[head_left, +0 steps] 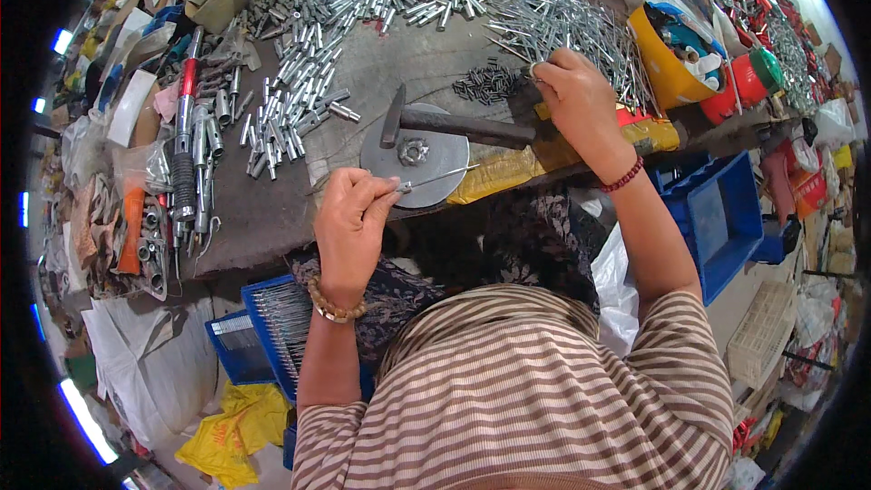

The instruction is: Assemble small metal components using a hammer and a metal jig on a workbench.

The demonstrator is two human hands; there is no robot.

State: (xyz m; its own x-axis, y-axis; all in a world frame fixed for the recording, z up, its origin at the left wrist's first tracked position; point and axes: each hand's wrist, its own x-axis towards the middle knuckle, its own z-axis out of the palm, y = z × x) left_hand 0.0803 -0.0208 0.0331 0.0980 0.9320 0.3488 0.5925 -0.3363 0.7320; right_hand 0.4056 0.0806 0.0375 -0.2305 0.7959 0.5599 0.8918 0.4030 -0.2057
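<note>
My left hand (352,222) pinches a thin metal rod (443,176) with a small fitting at its near end, held over the edge of a round grey metal disc (435,192). A small round metal piece (413,151) sits in the middle of the disc. Across the disc lies a hammer (463,124), its head to the left and its dark handle reaching right. My right hand (581,100) is closed at the fingertips beside a heap of small black pins (490,83); whatever it pinches is too small to make out.
Shiny metal sleeves (281,127) are piled at the left and back of the bench. Thin metal rods (581,32) lie heaped beyond my right hand, next to a yellow container (667,59). A screwdriver-like power tool (183,145) lies far left. Blue bins (717,222) stand below the bench.
</note>
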